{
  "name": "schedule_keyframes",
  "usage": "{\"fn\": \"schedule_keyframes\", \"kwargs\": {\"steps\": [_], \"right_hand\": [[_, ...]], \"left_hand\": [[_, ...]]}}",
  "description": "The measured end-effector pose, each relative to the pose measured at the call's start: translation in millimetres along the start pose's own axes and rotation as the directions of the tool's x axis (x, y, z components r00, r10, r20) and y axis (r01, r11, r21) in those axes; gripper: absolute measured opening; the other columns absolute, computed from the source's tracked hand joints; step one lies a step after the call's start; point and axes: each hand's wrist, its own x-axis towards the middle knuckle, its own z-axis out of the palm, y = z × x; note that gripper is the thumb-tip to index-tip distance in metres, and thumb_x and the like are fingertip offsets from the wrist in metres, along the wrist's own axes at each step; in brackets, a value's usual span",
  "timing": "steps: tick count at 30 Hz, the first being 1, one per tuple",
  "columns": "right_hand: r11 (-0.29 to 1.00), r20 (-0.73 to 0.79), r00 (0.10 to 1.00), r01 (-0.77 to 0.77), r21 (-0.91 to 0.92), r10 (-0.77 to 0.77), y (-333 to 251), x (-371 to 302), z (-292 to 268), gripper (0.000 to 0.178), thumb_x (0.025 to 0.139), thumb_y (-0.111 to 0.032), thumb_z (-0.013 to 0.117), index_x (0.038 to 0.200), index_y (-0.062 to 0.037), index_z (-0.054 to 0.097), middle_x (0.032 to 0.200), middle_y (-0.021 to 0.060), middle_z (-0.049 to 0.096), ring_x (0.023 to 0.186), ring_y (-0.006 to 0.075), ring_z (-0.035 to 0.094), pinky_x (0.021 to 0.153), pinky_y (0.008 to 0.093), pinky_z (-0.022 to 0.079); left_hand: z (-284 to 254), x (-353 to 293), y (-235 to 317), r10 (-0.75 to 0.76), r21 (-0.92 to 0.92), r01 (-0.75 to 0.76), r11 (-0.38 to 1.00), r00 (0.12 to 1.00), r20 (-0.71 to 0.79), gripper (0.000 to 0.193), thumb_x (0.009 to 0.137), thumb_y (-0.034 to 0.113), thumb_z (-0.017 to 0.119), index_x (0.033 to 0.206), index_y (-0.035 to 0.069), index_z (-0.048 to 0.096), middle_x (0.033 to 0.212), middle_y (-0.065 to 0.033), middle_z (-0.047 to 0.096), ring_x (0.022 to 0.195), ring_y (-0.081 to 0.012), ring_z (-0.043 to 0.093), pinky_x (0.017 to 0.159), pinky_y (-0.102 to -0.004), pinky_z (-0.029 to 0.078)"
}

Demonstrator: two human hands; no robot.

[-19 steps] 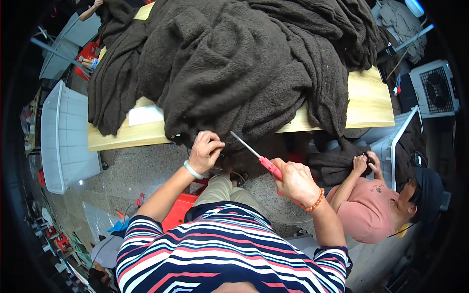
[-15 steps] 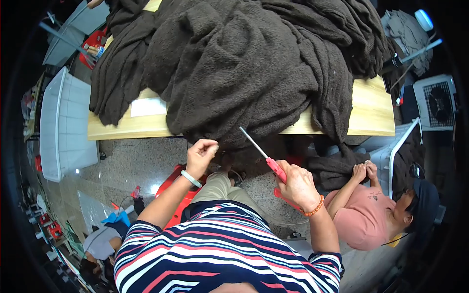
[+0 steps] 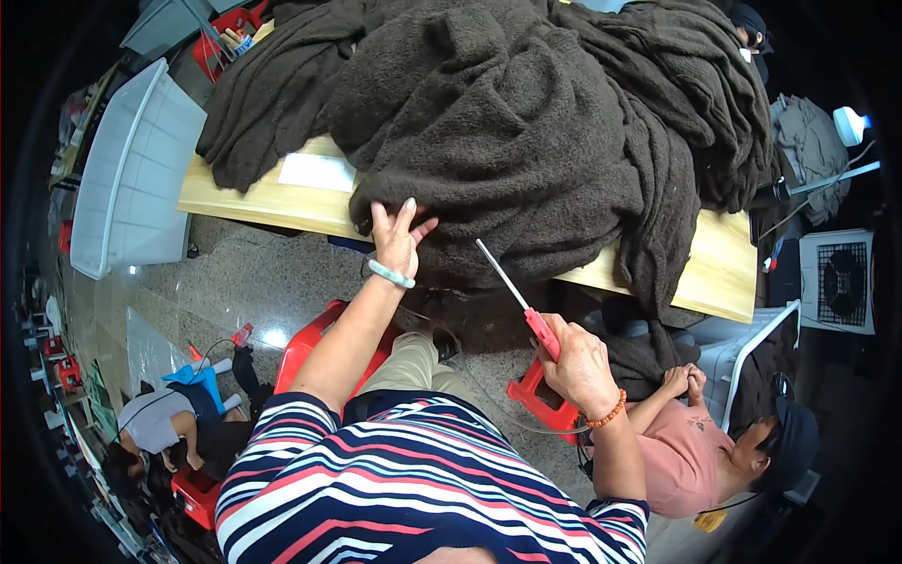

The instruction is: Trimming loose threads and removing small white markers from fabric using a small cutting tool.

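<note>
A big heap of dark brown fleecy cloth [image 3: 507,141] covers most of the wooden table [image 3: 723,268], its front folds hanging over the near edge. At that hanging edge, my left hand [image 3: 398,242] has its fingers spread, palm partly up; it holds nothing, and whether the fingertips touch the cloth I cannot tell. My right hand [image 3: 578,365] is wrapped round the pink-red handle of what looks like an air blow gun [image 3: 542,331]. Its long thin metal nozzle points up and left toward the hanging cloth, apart from it. My palm hides part of the handle.
A white sheet [image 3: 318,173] lies on the table's left front. Large white bins stand left [image 3: 132,179] and right [image 3: 759,352]. A co-worker in a pink top [image 3: 672,461] sits close on my right. A red stool [image 3: 540,399] and a thin hose are near my legs.
My left hand has moved up to the cloth's edge, and its fingers have gone from pinched to spread. My right hand and the blow gun have shifted slightly right and down. The view has turned somewhat.
</note>
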Motion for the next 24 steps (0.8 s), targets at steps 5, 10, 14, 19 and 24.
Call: {"fn": "schedule_keyframes", "kwargs": {"steps": [5, 10, 14, 19, 24], "right_hand": [[0.999, -0.032, 0.999, 0.037, -0.024, -0.038, -0.9, 6.0, 2.2, 0.031, 0.084, -0.009, 0.065, 0.114, -0.0099, 0.060, 0.079, 0.0178, 0.064, 0.077, 0.0367, 0.064, 0.071, 0.0463, 0.052], [0.995, -0.023, 0.996, 0.082, -0.058, -0.083, -4.6, 9.4, 2.2, 0.031, 0.082, -0.008, 0.065, 0.112, -0.0105, 0.060, 0.080, 0.0164, 0.064, 0.078, 0.0340, 0.065, 0.071, 0.0454, 0.053], [0.998, -0.030, 0.998, 0.061, -0.035, -0.062, -6.2, 12.0, 1.3, 0.029, 0.086, -0.013, 0.064, 0.114, -0.0093, 0.061, 0.079, 0.0189, 0.063, 0.075, 0.0388, 0.063, 0.070, 0.0469, 0.051], [0.998, -0.039, 0.997, 0.068, -0.017, -0.068, -9.3, 12.8, -7.3, 0.030, 0.085, -0.013, 0.065, 0.115, -0.0099, 0.060, 0.079, 0.0182, 0.063, 0.077, 0.0377, 0.063, 0.070, 0.0464, 0.051], [0.987, 0.106, 0.989, 0.118, -0.107, -0.106, -18.4, 14.6, -10.4, 0.034, 0.078, -0.008, 0.064, 0.112, -0.0089, 0.060, 0.080, 0.0161, 0.066, 0.079, 0.0329, 0.066, 0.070, 0.0447, 0.053]], "left_hand": [[13.5, 19.6, 23.0, 0.300, 0.072, -0.319, 0.945, 0.934, 0.196, 0.043, 0.096, 0.005, 0.056, 0.135, 0.014, 0.038, 0.129, -0.0068, 0.052, 0.118, -0.0216, 0.054, 0.094, -0.0483, 0.054], [-3.0, 32.3, 12.4, -0.089, -0.567, 0.139, 0.812, 0.989, 0.116, 0.020, 0.093, 0.005, 0.063, 0.111, 0.011, 0.062, 0.109, -0.0059, 0.065, 0.097, -0.0181, 0.063, 0.085, -0.0375, 0.059], [-14.2, 34.4, 9.4, -0.278, -0.733, 0.396, 0.553, 0.917, 0.287, 0.012, 0.089, 0.008, 0.068, 0.101, 0.010, 0.068, 0.107, -0.0044, 0.066, 0.091, -0.0172, 0.062, 0.067, -0.0297, 0.055], [-6.3, -22.4, 32.7, -0.222, -0.550, 0.402, 0.732, 0.904, 0.365, 0.020, 0.088, 0.008, 0.068, 0.107, 0.012, 0.065, 0.111, -0.0030, 0.065, 0.101, -0.0184, 0.058, 0.080, -0.0351, 0.051], [-44.4, -32.9, 23.1, -0.178, -0.383, 0.283, 0.880, 0.941, 0.287, 0.017, 0.090, 0.000, 0.065, 0.101, 0.012, 0.067, 0.101, -0.0024, 0.068, 0.090, -0.0139, 0.060, 0.076, -0.0313, 0.049]]}}
